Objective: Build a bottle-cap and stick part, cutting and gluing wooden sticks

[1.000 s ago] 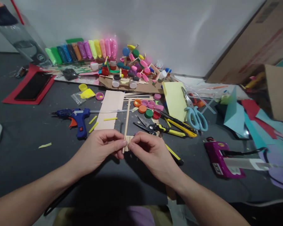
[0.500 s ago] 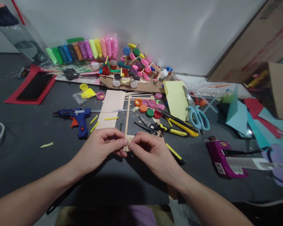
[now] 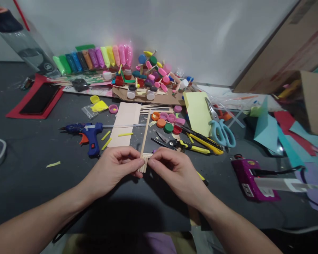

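My left hand [image 3: 118, 164] is closed, thumb on top, around the left side of a small panel of short wooden sticks [image 3: 145, 166]. A longer thin wooden stick [image 3: 146, 134] rises from the panel beside that thumb, leaning slightly right. On the panel's right side is my right hand [image 3: 175, 169], its thumb and forefinger pinched at the edge; its fingertips hide part of the panel. Just beyond the hands lie pruning shears [image 3: 172, 143] with yellow-black handles and a pale card strip [image 3: 125, 120]. A blue hot glue gun [image 3: 91, 130] rests to the left.
Coloured bottle caps [image 3: 168, 127], a yellow utility knife [image 3: 206, 141] and blue-handled scissors [image 3: 222, 132] lie ahead on the right. A purple device [image 3: 247, 180] sits at far right. Clay packs [image 3: 95, 58] line the wall, near a water bottle [image 3: 29, 46]. A phone [image 3: 41, 98] lies left.
The long stick has tipped a little to the right. My right fingertips have shifted slightly right along the panel. My left hand keeps its hold.
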Available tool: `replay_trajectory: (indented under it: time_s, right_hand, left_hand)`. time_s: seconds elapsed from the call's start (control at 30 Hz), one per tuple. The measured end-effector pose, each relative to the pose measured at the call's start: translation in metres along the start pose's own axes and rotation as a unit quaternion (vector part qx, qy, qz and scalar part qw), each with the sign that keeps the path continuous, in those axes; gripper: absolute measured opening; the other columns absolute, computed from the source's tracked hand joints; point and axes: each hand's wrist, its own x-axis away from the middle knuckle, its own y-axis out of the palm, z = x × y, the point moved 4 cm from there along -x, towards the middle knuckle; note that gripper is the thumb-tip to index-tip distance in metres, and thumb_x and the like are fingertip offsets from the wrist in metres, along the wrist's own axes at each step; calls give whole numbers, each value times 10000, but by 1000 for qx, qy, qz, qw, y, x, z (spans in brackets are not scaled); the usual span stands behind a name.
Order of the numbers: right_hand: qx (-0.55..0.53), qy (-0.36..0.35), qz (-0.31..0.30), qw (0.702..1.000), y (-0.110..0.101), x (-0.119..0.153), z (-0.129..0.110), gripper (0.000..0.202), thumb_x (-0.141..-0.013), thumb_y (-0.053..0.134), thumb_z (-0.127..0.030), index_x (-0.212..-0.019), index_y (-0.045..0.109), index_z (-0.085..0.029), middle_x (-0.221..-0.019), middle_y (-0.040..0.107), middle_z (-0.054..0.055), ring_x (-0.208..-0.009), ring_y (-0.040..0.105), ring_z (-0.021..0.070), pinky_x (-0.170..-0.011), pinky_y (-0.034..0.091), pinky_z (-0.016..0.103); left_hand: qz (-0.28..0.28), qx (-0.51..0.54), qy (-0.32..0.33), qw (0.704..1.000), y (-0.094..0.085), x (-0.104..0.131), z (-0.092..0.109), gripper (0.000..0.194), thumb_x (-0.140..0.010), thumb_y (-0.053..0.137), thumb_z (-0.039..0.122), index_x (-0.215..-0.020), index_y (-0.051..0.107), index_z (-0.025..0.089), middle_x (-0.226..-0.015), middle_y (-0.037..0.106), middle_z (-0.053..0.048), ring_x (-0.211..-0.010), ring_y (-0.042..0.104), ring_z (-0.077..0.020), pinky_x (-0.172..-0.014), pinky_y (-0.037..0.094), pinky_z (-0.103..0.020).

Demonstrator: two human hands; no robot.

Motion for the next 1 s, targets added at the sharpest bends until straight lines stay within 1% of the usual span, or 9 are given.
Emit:
replay_trajectory:
  time_s: [0.07, 0.17, 0.23, 0.3, 0.37, 0.43, 0.5, 0.73, 1.0]
  right_hand:
    - [25, -26, 36, 999, -12, -1, -2, 204, -917, 596, -251, -733, 647, -178, -689, 587, -22, -646, 529, 114, -617, 398, 240]
    - [115, -53, 121, 985, -43, 1, -1, 171, -913, 600, -252, -761, 646, -188, -740, 628, -4, -697, 566, 135, -666, 417, 257]
    - [189, -22, 162, 968, -67, 5, 4, 154, -920, 589, -290, -824, 662, -195, -796, 661, 16, -725, 597, 159, -671, 435, 275]
    - [299, 31, 163, 940, -87, 10, 11, 155, -919, 582, -324, -903, 669, -197, -858, 690, 41, -761, 630, 196, -689, 455, 310]
    - [430, 66, 101, 895, -95, 16, 17, 199, -917, 577, -362, -966, 657, -185, -955, 692, 87, -846, 644, 252, -732, 475, 363]
    - [514, 64, 16, 855, -92, 22, 23, 275, -892, 610, -399, -1035, 628, -165, -1048, 675, 130, -962, 632, 300, -808, 493, 412]
    - [550, 53, -35, 833, -85, 25, 29, 372, -836, 675, -408, -1082, 593, -141, -1085, 664, 156, -1016, 618, 321, -854, 502, 433]
    - [583, 25, -56, 810, -70, 20, 35, 513, -777, 645, -294, -1217, 530, -55, -1147, 624, 224, -1081, 572, 367, -934, 472, 475]
    - [585, 8, -69, 808, -72, 18, 37, 410, -767, 566, -196, -1142, 594, -33, -1081, 616, 228, -1035, 576, 366, -908, 491, 473]
  left_hand:
    - [0, -8, -4, 1000, -1, 0, 0, 179, -798, 719, 314, -713, 666, 165, -621, 657, 30, -596, 667, -112, -620, 504, -209]
    - [-3, -16, -6, 1000, -2, 1, 0, 180, -805, 712, 329, -727, 671, 172, -628, 666, 23, -609, 667, -116, -635, 508, -216]
    - [-8, -24, -3, 1000, -4, 2, 1, 187, -815, 703, 344, -738, 678, 176, -640, 676, 16, -620, 665, -117, -644, 510, -219]
    - [-10, -35, 6, 999, -6, 3, 1, 204, -823, 697, 359, -731, 680, 179, -650, 675, 14, -632, 665, -116, -649, 507, -215]
    - [-11, -39, 16, 999, -8, 4, 2, 217, -821, 703, 376, -728, 684, 181, -671, 670, 16, -635, 666, -116, -649, 510, -216]
    - [-12, -35, 21, 999, -9, 5, 3, 224, -813, 714, 388, -732, 688, 181, -684, 665, 17, -630, 665, -118, -645, 516, -221]
    - [-15, -31, 24, 999, -9, 6, 4, 235, -812, 716, 392, -724, 686, 176, -674, 666, 12, -628, 665, -123, -640, 520, -226]
    - [-42, 53, 9, 998, -6, 8, 3, 195, -777, 756, 341, -718, 689, 168, -665, 678, 19, -584, 677, -115, -595, 539, -210]
    - [-92, 139, -45, 985, -5, 8, -1, 183, -745, 786, 312, -709, 691, 159, -603, 658, 30, -530, 679, -108, -542, 524, -182]
